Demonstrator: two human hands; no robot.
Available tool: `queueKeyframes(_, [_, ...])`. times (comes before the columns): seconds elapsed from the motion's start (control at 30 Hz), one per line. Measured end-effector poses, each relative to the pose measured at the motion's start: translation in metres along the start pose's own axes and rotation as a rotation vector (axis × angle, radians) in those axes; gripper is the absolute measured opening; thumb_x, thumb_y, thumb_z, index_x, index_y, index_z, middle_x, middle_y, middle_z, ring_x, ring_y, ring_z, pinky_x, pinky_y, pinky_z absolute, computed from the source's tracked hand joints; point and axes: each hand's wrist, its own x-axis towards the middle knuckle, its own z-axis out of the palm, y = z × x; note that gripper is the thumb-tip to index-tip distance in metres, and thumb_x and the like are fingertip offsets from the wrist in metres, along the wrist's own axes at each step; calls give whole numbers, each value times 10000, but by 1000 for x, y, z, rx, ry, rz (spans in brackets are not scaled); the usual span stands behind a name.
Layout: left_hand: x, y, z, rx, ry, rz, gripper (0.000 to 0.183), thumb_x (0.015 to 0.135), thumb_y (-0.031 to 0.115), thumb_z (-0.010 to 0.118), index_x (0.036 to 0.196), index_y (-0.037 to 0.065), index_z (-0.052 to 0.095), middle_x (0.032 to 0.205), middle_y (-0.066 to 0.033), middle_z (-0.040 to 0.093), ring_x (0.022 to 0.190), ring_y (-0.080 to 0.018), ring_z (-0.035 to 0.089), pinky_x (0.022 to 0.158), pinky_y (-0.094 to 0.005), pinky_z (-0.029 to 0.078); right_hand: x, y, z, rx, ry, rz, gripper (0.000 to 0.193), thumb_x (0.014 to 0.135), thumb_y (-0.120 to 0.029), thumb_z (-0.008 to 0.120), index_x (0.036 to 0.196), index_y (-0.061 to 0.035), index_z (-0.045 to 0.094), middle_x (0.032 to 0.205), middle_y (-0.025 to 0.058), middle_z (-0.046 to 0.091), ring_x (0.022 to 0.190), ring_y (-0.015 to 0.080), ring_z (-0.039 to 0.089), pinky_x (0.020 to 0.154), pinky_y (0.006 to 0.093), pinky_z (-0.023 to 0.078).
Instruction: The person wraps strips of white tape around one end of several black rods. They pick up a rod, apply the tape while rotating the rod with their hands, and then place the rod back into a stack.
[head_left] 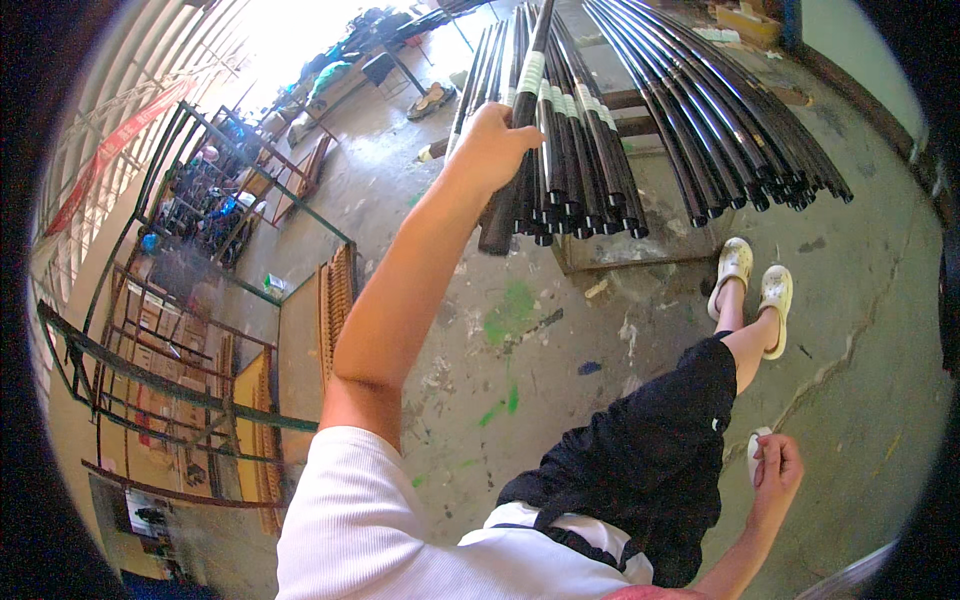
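Observation:
My left hand (492,148) is closed around a dark pole (497,225) with a pale band, its thick end tilted down toward me. This pole lies over a bundle of similar black poles (585,190) with whitish-green bands, whose butt ends point my way. Lower right, my right hand (778,474) hangs beside my leg with its fingers curled on a small white object (754,455). The kind of that object is not clear, as the fingers partly cover it.
A second bundle of glossy black poles (740,150) fans out at the far right. Beneath the poles is a low support (640,250), close to my pale clogs (775,300). Metal racks (190,400) stand on the left. The concrete floor (560,350) is stained and cracked.

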Motion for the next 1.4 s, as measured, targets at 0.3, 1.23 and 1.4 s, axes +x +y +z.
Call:
queueKeyframes(0.3, [85, -31, 14, 609, 144, -231, 491, 662, 265, 634, 1035, -46, 558, 1055, -238, 529, 1006, -341, 496, 859, -402, 378, 3, 3, 14, -46, -15, -7, 139, 879, -156, 530, 798, -51, 570, 633, -47, 473, 459, -1, 309, 414, 176, 204])
queueKeyframes(1.23, [3, 33, 38, 239, 220, 352, 425, 779, 297, 633, 1123, 62, 546, 1201, -208, 441, 1112, -282, 446, 928, -366, 360, 8, 20, 14, -179, -21, 87, 125, 833, -119, 537, 817, -18, 610, 657, -1, 521, 622, 73, 459, 572, 215, 354])
queueKeyframes(1.4, [-39, 59, 133, -239, -288, 203, 470, 788, 241, 646, 1163, 8, 483, 1118, -173, 526, 1074, -218, 481, 933, -327, 366, 7, 8, 29, -151, -87, 94, 116, 834, -94, 536, 825, -9, 614, 701, 17, 573, 646, 84, 500, 591, 217, 390])
